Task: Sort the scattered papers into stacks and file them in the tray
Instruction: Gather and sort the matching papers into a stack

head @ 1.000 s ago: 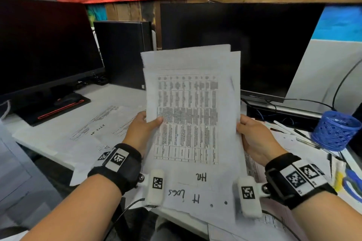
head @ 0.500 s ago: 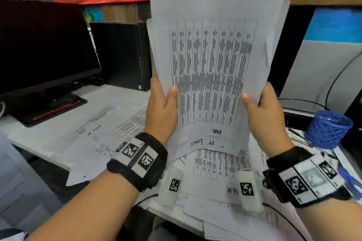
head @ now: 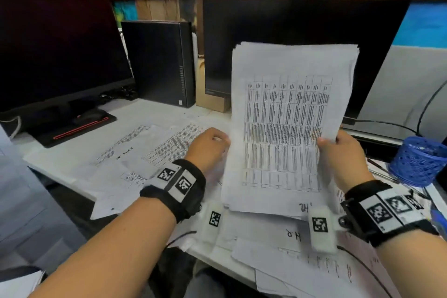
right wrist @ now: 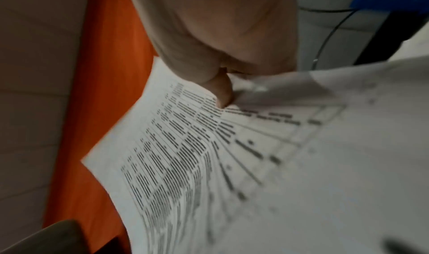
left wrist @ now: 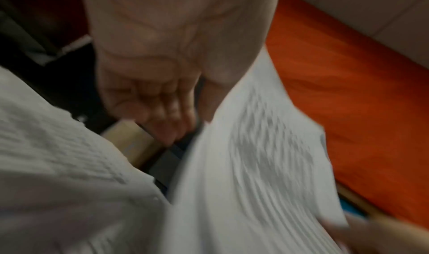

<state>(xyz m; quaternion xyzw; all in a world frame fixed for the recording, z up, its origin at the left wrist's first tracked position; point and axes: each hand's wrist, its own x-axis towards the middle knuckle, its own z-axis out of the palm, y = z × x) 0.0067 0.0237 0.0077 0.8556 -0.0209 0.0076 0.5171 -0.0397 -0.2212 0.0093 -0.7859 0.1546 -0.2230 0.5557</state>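
A stack of printed table sheets [head: 285, 128] stands upright over the desk, its lower edge on or close to the loose papers there. My right hand [head: 338, 152] grips its right edge, and the right wrist view shows the thumb [right wrist: 220, 89] pressed on the front sheet [right wrist: 232, 147]. My left hand [head: 208, 145] is at the stack's left edge. In the blurred left wrist view its fingers [left wrist: 162, 114] lie fairly straight beside the sheets [left wrist: 255, 166], not curled round them. Loose papers [head: 150, 150] cover the desk, some marked "H.R" [head: 292, 234]. No tray is in view.
A dark monitor [head: 55, 55] stands at the left, a black computer case [head: 159, 60] behind centre, and a second monitor [head: 278, 22] behind the stack. A blue mesh pen basket [head: 418, 159] sits at the right with pens [head: 379, 169] beside it. The desk's front edge [head: 55, 169] runs diagonally.
The stack, raised high half a second ago, has come back down toward the desk. My left hand has let go of its left edge and now lies beside it.
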